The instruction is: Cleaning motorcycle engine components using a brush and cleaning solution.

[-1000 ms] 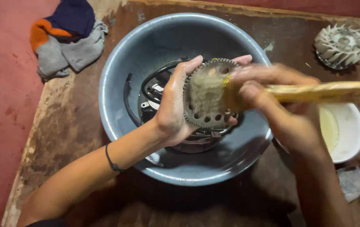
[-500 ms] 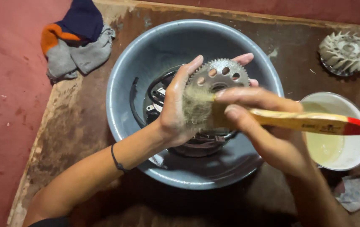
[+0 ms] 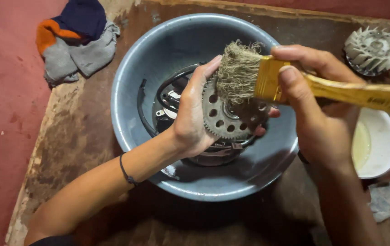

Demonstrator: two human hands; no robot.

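Surface: stained brown bench (image 3: 81,150) beside a red floor (image 3: 3,114).
Basin: grey metal basin (image 3: 158,54) on the bench, holding dark engine parts (image 3: 170,102).
Left hand: left hand (image 3: 192,116) with fingers closed around a toothed gear (image 3: 224,116), held edge-up above the basin.
Right hand: right hand (image 3: 313,105) with fingers clamped on a yellow-handled brush (image 3: 267,79); bristles touch the gear's upper face.
Surroundings: white bowl (image 3: 384,141), finned fan wheel (image 3: 374,48), bundled cloth (image 3: 74,38).

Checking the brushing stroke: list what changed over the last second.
The paintbrush in the right hand lifted its bristles from the gear's face to its upper edge. The left hand keeps holding the gear over the basin; cloth, fan wheel and bowl unmoved.
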